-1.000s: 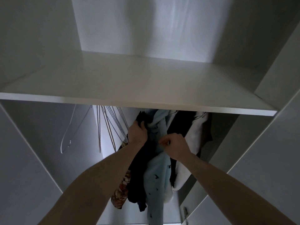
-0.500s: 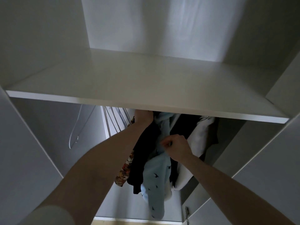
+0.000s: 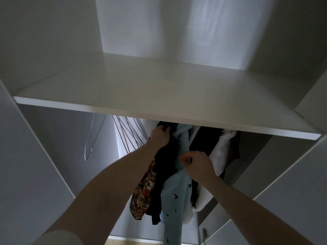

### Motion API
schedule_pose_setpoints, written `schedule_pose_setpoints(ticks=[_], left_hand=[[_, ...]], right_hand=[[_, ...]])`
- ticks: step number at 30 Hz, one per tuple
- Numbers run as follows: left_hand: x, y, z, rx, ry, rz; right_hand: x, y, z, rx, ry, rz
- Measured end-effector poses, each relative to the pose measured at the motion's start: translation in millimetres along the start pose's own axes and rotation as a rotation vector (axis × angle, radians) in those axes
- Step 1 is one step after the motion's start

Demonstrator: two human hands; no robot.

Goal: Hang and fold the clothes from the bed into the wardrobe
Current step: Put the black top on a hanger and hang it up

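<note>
While you reach under the white shelf (image 3: 159, 110) of the wardrobe, the head view shows both your arms stretched up into the hanging section. Your left hand (image 3: 160, 137) is up at the far top, just under the shelf edge, its grip clenched on the top of the black garment (image 3: 166, 174); whether it also holds a hanger hook there you cannot tell, because the shelf hides the rail. Your right hand (image 3: 198, 165) sits lower and nearer, thumb and fingers pinching the front of the light blue bird-print garment (image 3: 173, 200), which hangs just right of the black one and touches it. Left of the black one hangs a patterned orange-and-red piece (image 3: 143, 193); to the right are another dark garment (image 3: 201, 140) and a white one (image 3: 223, 151), all pressed together. Further left, bare wire hangers (image 3: 129, 133) fan out under the shelf, and one lone hanger (image 3: 92, 138) hangs well apart from them.

These clothes look soft, light and limp, so they will sag and slide wherever you let go. The blue fabric appears thin; it will likely bunch under a pinch, so take it near the collar or shoulder, close to the hanger, not mid-panel. Support the black piece from the top, since crowded neighbours may drag it off.
</note>
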State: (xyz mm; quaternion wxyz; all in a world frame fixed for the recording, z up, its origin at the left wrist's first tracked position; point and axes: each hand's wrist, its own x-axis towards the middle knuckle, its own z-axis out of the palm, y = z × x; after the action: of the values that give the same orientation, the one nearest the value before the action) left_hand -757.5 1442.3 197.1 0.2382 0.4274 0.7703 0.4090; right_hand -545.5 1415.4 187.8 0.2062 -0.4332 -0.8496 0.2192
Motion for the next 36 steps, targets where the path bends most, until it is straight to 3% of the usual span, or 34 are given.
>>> schedule_pose_setpoints(ticks=[7, 9, 15, 20, 25, 31, 36], left_hand=[[-33, -55, -37, 0.282, 0.010, 0.071], [-44, -67, -51, 0.397, 0.054, 0.041], [-48, -83, -69, 0.676, -0.016, 0.123], [-26, -68, -72, 0.824, -0.050, 0.222], [5, -57, -74, 1.019, -0.145, 0.208], [26, -64, -81, 1.134, -0.234, 0.214], [31, -88, -98, 1.116, -0.169, 0.196]], right_hand=[[-5, -20, 18, -0.217, 0.143, -0.156], [-4, -39, 23, -0.220, 0.113, -0.176], [10, -91, 37, -0.227, -0.103, -0.249], [30, -107, 44, -0.407, -0.307, -0.187], [41, -112, 46, -0.527, -0.455, -0.119], [44, -108, 55, -0.559, -0.457, -0.063], [35, -104, 53, -0.479, -0.405, 0.056]])
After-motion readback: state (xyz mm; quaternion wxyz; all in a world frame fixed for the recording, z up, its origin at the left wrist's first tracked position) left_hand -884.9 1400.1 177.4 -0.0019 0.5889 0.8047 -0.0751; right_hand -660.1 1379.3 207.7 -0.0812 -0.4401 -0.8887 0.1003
